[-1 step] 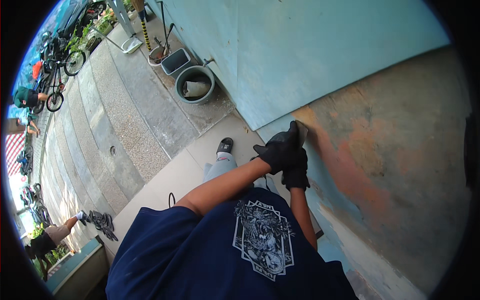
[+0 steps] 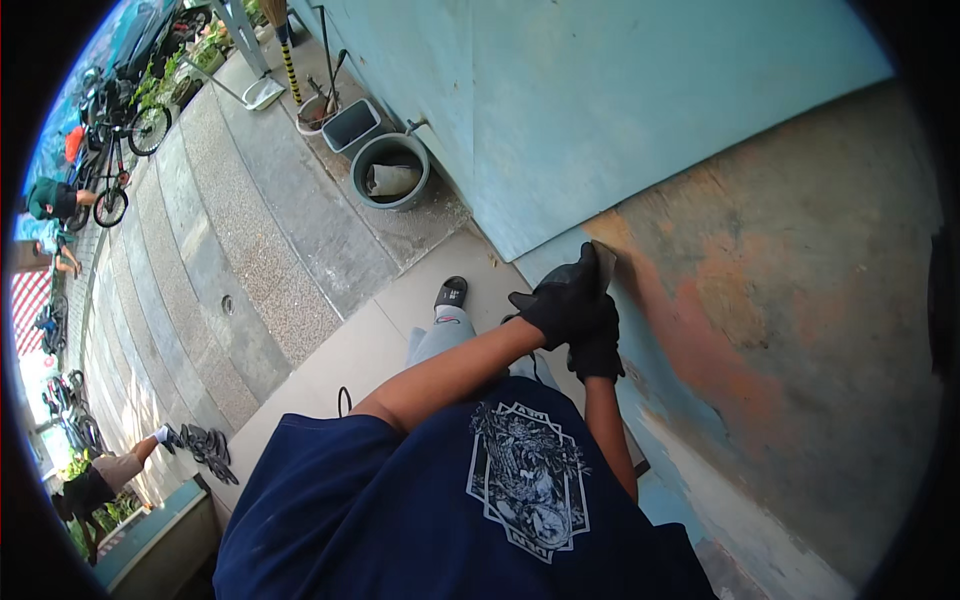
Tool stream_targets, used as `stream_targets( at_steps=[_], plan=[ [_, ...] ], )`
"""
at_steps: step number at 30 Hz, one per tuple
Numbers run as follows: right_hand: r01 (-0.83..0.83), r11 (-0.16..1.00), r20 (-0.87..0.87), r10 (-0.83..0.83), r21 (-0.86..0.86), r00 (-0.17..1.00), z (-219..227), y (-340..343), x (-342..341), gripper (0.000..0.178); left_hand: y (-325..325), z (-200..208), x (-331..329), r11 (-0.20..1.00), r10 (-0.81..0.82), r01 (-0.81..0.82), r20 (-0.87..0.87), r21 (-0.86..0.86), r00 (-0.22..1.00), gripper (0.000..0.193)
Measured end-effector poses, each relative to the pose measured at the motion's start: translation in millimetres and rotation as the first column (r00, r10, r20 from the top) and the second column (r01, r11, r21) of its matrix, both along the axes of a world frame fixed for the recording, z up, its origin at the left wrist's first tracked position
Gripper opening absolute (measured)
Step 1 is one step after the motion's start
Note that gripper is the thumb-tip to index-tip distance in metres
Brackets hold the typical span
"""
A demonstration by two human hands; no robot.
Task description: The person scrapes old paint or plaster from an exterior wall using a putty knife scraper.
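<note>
Right hand (image 2: pixel 596 348) shifted slightly rightward, little else. Flat blade (image 2: pixel 606 262) sits at the patchy wall (image 2: pixel 740 300), beside left hand (image 2: pixel 560 300), the nearer; long axis roughly up-down; can't tell either grip.

Seen from above: a head-worn fisheye camera looks steeply down over the wearer's navy shirt (image 2: pixel 410 490).
Worn on the left of a side-by-side pair, it sits close above the wearer, takes in the near wall (image 2: pixel 830 300) at right and reaches left across the paved ground (image 2: pixel 255 190) to a distant bicycle (image 2: pixel 111 206), straight edges bending toward its round dark rim.
</note>
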State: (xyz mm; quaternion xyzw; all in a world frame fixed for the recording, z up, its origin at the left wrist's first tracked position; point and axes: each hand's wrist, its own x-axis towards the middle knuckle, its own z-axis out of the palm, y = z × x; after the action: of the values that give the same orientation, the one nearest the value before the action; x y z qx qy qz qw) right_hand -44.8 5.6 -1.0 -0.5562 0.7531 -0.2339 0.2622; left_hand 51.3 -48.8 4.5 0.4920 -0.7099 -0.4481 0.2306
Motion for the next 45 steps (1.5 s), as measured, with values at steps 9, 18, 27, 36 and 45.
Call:
stream_targets(
  at_steps=[9,18,27,36,45],
  plan=[
    [-0.115,0.987,-0.061,0.109,-0.111,0.992,-12.1,-17.0,0.0,0.036,-18.3,6.2,6.0,0.995,0.074,-0.072,0.036,-0.064,0.997,0.07],
    [-0.174,0.985,-0.195,0.171,0.001,0.966,-16.0,-22.1,-8.7,0.04,-13.4,4.9,-1.6,0.995,0.075,-0.077,0.029,0.062,0.997,0.079],
    [-0.229,0.964,-0.268,0.188,-0.133,0.945,-22.5,-13.6,-13.2,0.04,-6.6,9.0,-2.6,0.996,0.092,-0.093,0.064,-0.001,0.994,0.077],
    [-0.023,0.999,-0.059,0.02,-0.039,0.998,-25.6,-10.7,2.6,0.033,-2.3,-7.3,-2.4,0.988,0.128,-0.121,0.074,-0.094,0.989,0.075],
    [-0.094,0.987,-0.168,0.071,-0.13,0.983,-31.8,-15.8,-0.8,0.031,-7.9,-8.4,-5.1,0.985,0.098,-0.087,0.069,-0.148,0.993,0.072]
  ],
)
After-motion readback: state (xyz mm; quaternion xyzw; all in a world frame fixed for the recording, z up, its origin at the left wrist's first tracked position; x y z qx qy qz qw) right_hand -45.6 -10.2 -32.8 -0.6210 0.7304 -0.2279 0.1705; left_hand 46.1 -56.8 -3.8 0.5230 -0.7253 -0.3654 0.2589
